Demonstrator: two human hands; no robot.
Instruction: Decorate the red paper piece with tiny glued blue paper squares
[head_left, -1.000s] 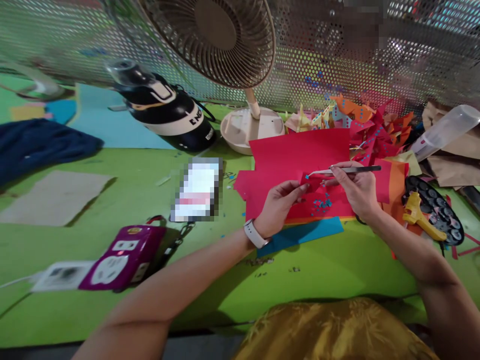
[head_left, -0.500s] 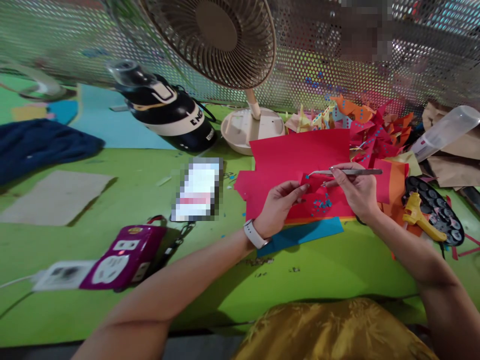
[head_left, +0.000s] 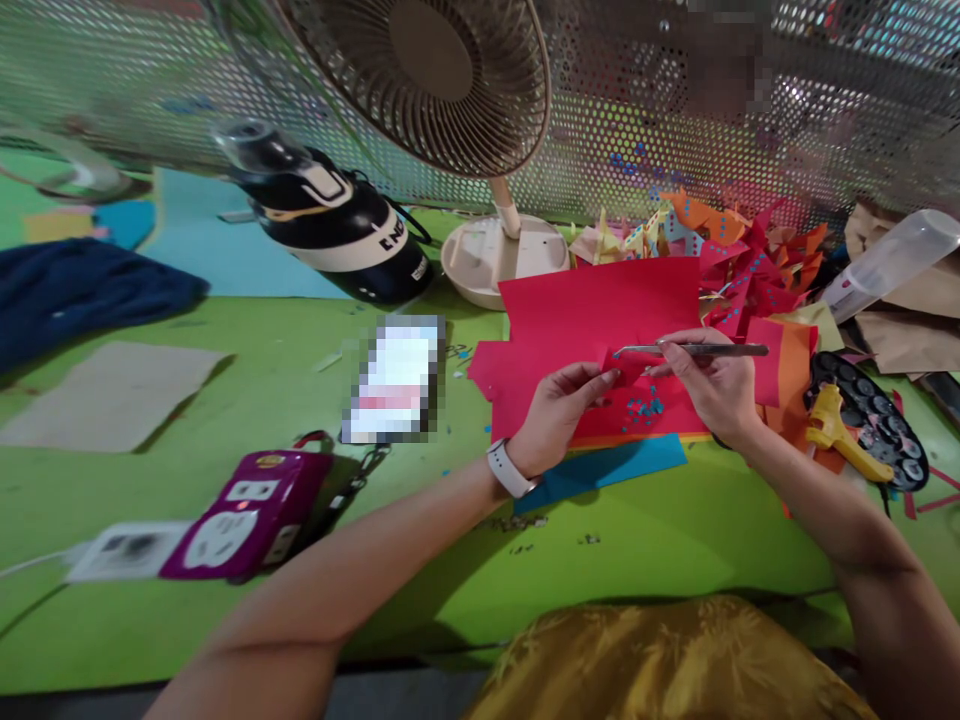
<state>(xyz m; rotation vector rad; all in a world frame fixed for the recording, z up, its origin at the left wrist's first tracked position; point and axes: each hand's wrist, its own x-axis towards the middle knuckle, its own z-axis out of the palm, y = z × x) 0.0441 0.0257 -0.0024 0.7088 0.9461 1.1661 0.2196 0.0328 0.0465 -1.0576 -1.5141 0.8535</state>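
Between the fingertips of my left hand (head_left: 564, 405) is a small piece of red paper (head_left: 613, 368), pinched at its edge. My right hand (head_left: 716, 378) is closed around metal tweezers (head_left: 724, 350), held almost level with the tips pointing left. Those tips meet the red piece, where a tiny blue speck shows; whether they grip it I cannot tell. Under both hands lie large red paper sheets (head_left: 600, 300). A scatter of small blue paper bits (head_left: 646, 408) rests on the red below the tweezers. A blue paper strip (head_left: 600, 475) lies near my left wrist.
A fan (head_left: 506, 265) and a black bottle (head_left: 345, 225) stand at the back. Paper scraps (head_left: 750, 250) pile up behind the red sheets. A yellow glue gun (head_left: 844, 435) sits on a black tray (head_left: 904, 440) at right. A phone (head_left: 397, 375) and purple power strip (head_left: 255, 510) lie left.
The tweezers have dipped slightly at the tip end and shifted a little to the right with my right hand. My left hand stays nearly still with the red piece.
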